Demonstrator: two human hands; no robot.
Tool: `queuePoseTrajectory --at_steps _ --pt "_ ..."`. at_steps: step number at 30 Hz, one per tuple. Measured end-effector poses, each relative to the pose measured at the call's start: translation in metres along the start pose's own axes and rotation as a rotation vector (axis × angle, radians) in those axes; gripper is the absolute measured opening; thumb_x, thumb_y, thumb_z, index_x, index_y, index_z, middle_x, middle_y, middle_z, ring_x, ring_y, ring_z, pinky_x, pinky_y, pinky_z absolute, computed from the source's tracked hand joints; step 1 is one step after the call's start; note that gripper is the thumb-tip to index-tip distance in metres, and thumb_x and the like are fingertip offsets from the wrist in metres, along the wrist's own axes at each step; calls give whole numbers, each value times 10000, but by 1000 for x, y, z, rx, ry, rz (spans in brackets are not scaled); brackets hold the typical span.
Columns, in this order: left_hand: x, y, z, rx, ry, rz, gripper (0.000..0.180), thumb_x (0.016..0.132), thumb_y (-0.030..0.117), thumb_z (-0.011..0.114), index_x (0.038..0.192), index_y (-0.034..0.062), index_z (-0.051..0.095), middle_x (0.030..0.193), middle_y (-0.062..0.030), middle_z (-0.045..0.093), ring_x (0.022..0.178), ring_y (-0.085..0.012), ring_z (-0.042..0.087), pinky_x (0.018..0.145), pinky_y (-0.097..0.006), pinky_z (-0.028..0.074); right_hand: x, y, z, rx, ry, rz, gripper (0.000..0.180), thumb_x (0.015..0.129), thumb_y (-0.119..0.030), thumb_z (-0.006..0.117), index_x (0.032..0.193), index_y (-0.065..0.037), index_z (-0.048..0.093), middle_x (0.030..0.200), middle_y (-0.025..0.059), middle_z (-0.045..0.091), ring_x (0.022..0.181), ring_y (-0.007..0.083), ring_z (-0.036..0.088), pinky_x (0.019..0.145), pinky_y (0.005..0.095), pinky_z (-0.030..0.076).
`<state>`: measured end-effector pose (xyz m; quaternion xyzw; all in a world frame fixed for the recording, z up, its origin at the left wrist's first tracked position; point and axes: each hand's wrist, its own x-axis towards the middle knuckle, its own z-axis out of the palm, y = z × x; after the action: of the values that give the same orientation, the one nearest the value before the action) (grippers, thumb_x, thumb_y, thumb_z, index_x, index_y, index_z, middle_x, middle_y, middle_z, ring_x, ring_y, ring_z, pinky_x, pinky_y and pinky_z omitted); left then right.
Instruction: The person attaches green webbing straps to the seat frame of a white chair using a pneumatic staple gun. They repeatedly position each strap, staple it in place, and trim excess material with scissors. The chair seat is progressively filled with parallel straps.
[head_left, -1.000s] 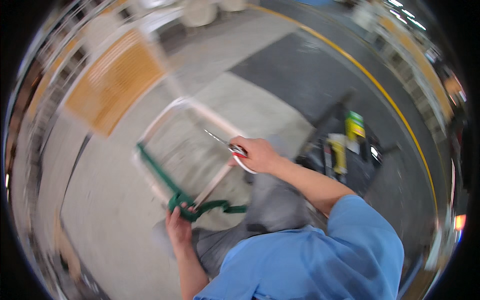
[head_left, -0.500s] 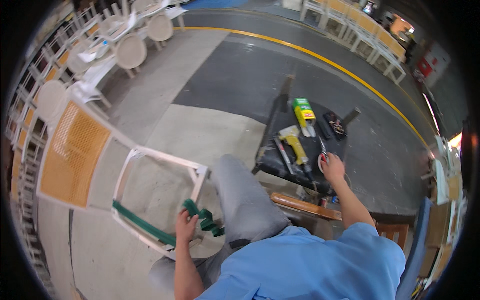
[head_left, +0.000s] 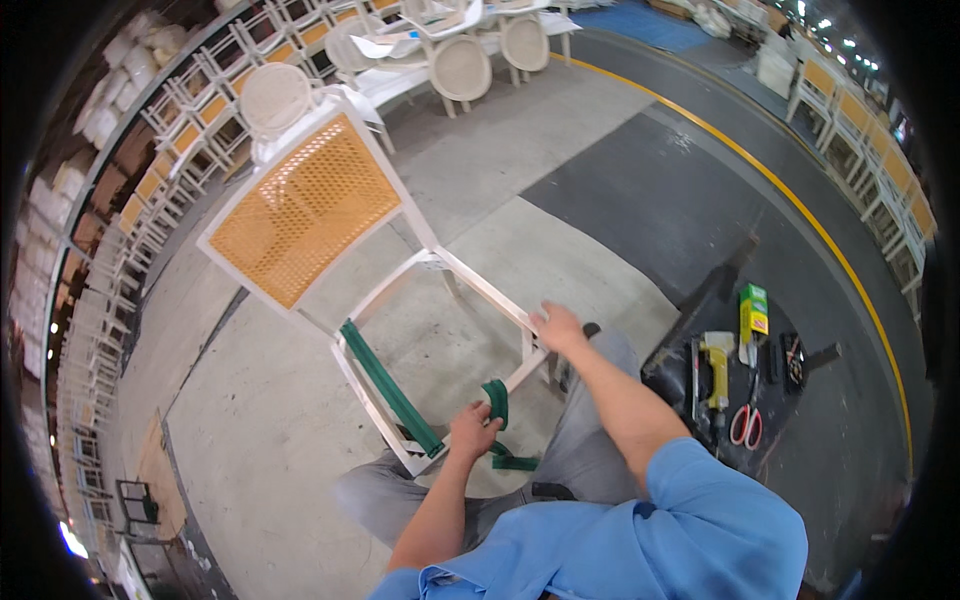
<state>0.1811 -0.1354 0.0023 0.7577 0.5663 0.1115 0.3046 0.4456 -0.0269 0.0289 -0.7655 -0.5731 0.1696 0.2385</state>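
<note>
A chair frame (head_left: 485,285) with a woven cane back (head_left: 310,205) and an open seat stands before my knees, at the left. Along its left seat rail lies a dark green strap (head_left: 388,385). My left hand (head_left: 473,432) is closed on the loose, folded end of a green strap (head_left: 497,398), close to the near seat rail. My right hand (head_left: 560,332) grips the frame's right corner, its fingertips partly hidden. Red-handled scissors (head_left: 746,426) rest on a black stool top to my right, apart from both hands.
On the black stool top (head_left: 690,375) lie a yellow staple gun (head_left: 718,368), a green and yellow box (head_left: 753,312) and a dark tray of small parts (head_left: 793,360). Rows of chairs line the left and far right. White tables with round-backed chairs (head_left: 460,68) stand at the back.
My right hand has let go of the scissors on the stool and moved left to the chair frame. My left hand keeps the green strap. The view has turned left.
</note>
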Motion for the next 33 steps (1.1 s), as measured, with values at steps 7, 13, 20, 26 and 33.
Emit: queuePoseTrajectory --at_steps 7,13,20,26,33 --pt "-36 -16 -16 85 -54 -153 409 849 426 747 1074 84 756 1376 -195 637 1196 -422 628 1017 -521 502 -9 -13 59 49 -537 -52 769 940 -590 619 1394 27 553 1252 282 675 1165 430 654 1003 496 512" --pt "-32 4 -27 68 -241 -269 490 849 524 754 1071 87 763 1440 -178 591 1253 -392 606 1062 -473 490 20 -8 31 -107 -807 -234 745 941 -643 582 1160 55 721 1149 291 712 1095 445 684 968 481 531" --pt "-19 5 -42 -736 149 -404 354 887 350 795 903 7 713 753 -53 663 714 -133 578 666 -310 458 17 -23 14 -131 -581 -359 735 940 -617 620 1308 17 674 1247 282 683 1202 431 636 1029 482 504" --pt "-7 47 -105 -1240 405 -245 209 967 200 750 1015 -3 735 896 3 693 852 -72 587 788 -262 488 -42 -81 -4 944 -1108 -233 289 1002 -189 688 1227 -9 687 1142 61 718 1067 147 662 929 311 538" --pt "3 50 -153 -1505 534 -196 204 1017 118 650 1194 25 689 1048 -53 733 970 -186 698 886 -377 560 -56 -85 -32 717 -1078 -279 195 941 -163 780 1039 -8 714 831 -6 689 775 77 610 705 284 504"
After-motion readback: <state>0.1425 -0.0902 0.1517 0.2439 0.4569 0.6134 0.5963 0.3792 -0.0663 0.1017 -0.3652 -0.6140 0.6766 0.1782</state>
